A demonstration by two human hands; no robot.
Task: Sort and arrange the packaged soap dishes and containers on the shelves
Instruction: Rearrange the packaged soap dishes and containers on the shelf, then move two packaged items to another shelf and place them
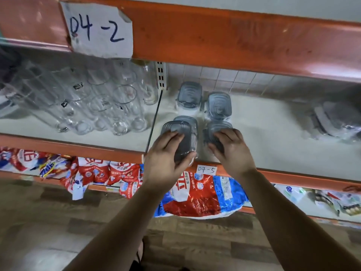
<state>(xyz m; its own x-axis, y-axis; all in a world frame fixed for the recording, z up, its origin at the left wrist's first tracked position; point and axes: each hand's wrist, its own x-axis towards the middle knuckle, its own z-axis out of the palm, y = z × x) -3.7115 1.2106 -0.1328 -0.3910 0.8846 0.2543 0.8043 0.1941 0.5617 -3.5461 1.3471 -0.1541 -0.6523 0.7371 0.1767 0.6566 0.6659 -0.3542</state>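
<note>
Near-left container (pixel 176 127): near half of lid is lying hidden under left hand (pixel 166 155) fingers (pixel 172 136). Rear container (pixel 186 119), just beyond those fingertips, is showing only its far rim. Near-right container (pixel 218 126) is lying mostly covered by right hand (pixel 232 151) fingers (pixel 223 136). Packaged stack (pixel 336 122), far right of them, is showing blurred, running off-frame.

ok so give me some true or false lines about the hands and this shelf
1. The left hand grips the front left container at the shelf's front edge. True.
2. The right hand hangs free, away from the shelf. False: it holds the front right container.
3. Clear glasses sit left of the containers. True.
4. The big label on the upper beam reads 04-5. False: it reads 04-2; the small label on the lower beam reads 04-5.
5. Red and blue bags lie on the shelf below. True.
</note>
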